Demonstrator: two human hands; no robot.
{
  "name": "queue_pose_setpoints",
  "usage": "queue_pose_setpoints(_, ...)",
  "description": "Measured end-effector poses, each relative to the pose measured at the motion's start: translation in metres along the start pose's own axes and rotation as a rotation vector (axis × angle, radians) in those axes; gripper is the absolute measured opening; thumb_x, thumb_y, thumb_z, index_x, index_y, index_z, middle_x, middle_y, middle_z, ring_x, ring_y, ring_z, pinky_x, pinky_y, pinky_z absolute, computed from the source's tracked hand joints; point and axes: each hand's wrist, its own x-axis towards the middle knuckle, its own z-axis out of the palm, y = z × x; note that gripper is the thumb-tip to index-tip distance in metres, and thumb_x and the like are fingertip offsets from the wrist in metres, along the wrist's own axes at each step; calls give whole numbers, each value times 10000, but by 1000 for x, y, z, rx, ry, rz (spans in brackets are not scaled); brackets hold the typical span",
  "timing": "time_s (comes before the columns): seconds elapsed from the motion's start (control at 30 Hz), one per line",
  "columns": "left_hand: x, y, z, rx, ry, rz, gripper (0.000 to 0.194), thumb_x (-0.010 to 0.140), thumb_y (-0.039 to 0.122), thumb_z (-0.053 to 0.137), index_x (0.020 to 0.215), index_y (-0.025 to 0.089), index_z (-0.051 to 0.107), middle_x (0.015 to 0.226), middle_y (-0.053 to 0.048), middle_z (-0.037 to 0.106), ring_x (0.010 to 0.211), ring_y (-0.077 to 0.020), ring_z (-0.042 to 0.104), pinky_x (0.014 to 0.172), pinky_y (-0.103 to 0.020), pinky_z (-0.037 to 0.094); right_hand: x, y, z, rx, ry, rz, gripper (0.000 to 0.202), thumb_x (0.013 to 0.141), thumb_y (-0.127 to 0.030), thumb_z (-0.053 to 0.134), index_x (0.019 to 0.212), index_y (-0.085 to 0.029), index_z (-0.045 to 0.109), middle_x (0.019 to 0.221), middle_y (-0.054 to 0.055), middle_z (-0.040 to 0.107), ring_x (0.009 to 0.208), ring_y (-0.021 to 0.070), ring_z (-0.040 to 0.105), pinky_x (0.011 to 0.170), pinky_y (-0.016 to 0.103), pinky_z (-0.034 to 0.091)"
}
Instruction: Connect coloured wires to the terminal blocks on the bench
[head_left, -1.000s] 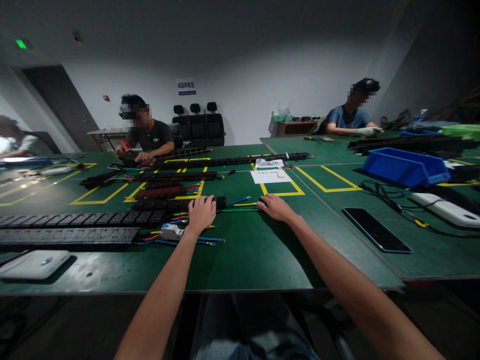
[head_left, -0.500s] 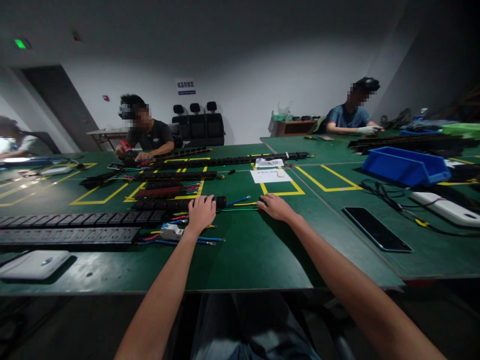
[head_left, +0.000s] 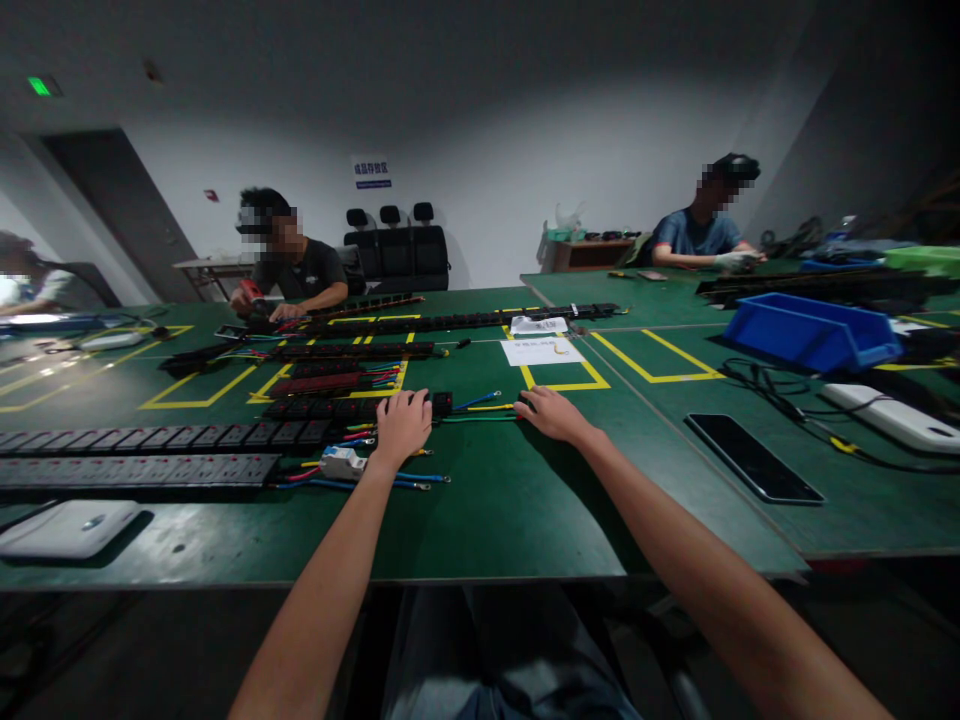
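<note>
My left hand (head_left: 405,428) rests palm down over the end of a black socket strip (head_left: 341,411), its fingers bent over the strip. Blue, yellow and green wires (head_left: 480,408) run out to the right from that end. At their far tips, my right hand (head_left: 553,412) pinches the yellow and green ones; the exact contact is under the fingers. Left of my forearm lie a long dark socket strip (head_left: 247,436) and a grey one (head_left: 142,472). A small white breaker (head_left: 343,462) sits among red, yellow and blue leads by the grey strip.
Behind my hands are more black strips (head_left: 360,350) and a white paper sheet (head_left: 541,352). To the right lie a dark phone (head_left: 752,457), a blue bin (head_left: 814,330), black cables and a white device (head_left: 892,415). Co-workers sit across the table; one holds a red tool (head_left: 253,297).
</note>
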Motion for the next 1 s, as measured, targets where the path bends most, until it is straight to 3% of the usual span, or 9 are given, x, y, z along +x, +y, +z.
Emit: queue_pose_setpoints(1.0, 1, -2, 2, 2, 12, 8, 425, 1043, 359, 359, 1338, 223, 634, 1311, -130, 663, 1241, -292, 567, 1098, -524, 381, 1, 3, 2, 11, -3, 7, 544, 1076, -512, 336, 1311, -140, 656, 1332, 189, 646, 1257, 294, 583, 1051, 364, 418)
